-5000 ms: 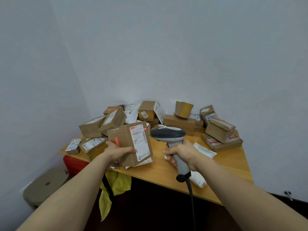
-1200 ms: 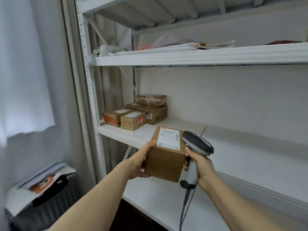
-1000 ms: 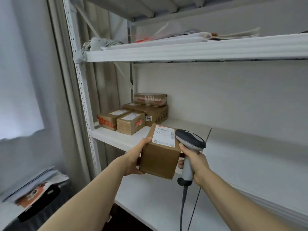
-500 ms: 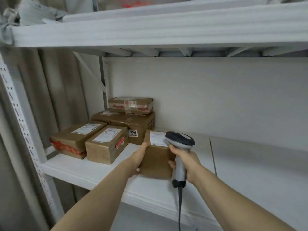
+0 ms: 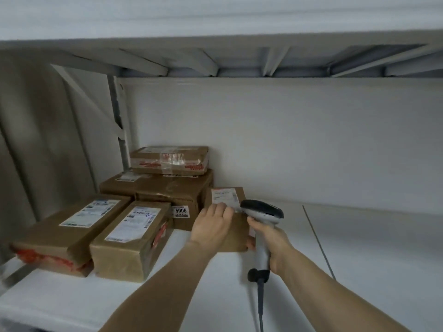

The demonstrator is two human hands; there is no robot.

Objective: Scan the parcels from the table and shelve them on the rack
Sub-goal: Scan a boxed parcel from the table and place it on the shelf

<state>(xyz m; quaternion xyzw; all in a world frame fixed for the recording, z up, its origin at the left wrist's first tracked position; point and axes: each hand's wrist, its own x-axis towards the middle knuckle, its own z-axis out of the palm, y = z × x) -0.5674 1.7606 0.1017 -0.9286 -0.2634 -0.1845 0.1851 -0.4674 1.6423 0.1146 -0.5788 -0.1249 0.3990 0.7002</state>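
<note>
One parcel (image 5: 236, 232) on white shelf (image 5: 359, 236), left hand (image 5: 211, 226) flat against it, right hand (image 5: 271, 238) grasping scanner (image 5: 262, 210)

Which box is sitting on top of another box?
The flat box with red-printed tape at the back. It lies on the big brown box. All the others stand straight on the white shelf.
</note>
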